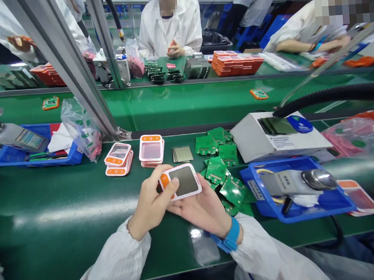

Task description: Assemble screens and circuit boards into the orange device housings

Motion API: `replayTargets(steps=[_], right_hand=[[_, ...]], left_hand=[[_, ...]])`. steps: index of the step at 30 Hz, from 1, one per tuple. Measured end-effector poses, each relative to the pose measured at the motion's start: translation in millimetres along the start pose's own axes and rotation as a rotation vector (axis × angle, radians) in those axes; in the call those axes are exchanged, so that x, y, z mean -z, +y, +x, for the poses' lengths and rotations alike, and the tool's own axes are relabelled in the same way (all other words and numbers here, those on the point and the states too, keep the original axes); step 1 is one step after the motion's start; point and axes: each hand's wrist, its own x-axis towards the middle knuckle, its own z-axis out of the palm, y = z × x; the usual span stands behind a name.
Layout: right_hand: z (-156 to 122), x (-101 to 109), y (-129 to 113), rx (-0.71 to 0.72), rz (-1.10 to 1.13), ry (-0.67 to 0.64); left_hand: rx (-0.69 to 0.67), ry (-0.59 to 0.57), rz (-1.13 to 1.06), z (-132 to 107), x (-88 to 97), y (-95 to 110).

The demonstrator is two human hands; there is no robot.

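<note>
Between my two hands is a small white-and-orange device casing with a dark screen facing up. My left hand grips its left end, thumb on the front face. Under and behind its right end, my right hand supports it, fingers partly hidden by the casing. Just beyond lie a stack of orange-and-white frames, a second stack of frames and some flat screen panels. A loose pile of green circuit boards lies to the right of my hands. A clear plastic piece rests near my right wrist.
At right stand a blue tray with a dispenser bottle and a white box. Another blue tray sits at left. A metal post rises ahead. Beyond the green conveyor, a person sits working.
</note>
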Motion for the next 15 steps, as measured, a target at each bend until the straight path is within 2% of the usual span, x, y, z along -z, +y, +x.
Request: replayTargets(steps=[5, 10, 15], right_hand=[[-0.1, 2.1, 1.8, -0.051, 0.077, -0.041], [0.8, 2.6, 4.1, -0.042, -0.019, 0.012], [1.3, 1.2, 2.5, -0.058, -0.057, 0.009]], left_hand=[[-0.011, 0.031, -0.039, 1.0, 4.4, -3.2], [-0.026, -0.037, 0.042, -1.1, -1.7, 3.0], [0.018, -0.056, 0.009, -0.9, -6.0, 4.1]])
